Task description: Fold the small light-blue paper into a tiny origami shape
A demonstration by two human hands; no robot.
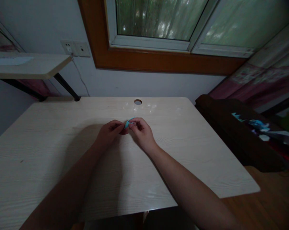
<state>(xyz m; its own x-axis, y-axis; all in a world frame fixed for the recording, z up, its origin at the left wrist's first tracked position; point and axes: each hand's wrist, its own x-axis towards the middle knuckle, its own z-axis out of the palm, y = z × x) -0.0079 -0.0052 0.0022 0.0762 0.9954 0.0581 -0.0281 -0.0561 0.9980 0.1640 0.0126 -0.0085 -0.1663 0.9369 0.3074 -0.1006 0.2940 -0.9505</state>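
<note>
A small, thin turquoise piece (127, 124), bent or looped, is pinched between my two hands above the middle of the desk. Its kind is too small to make out, and fingers cover part of it. My left hand (111, 131) grips its left end between thumb and fingers. On the other side, my right hand (142, 131) holds the right end, thumb and forefinger closed on it. Both forearms reach in from the near edge of the pale wood-grain desk (183, 140).
A round cable hole (138, 102) lies near the desk's back edge. At the left rises a shelf (27, 67) on black legs, below a wall socket (74, 48) with a cord. Beyond the right edge stands a dark brown cabinet (216, 127) with assorted items on top.
</note>
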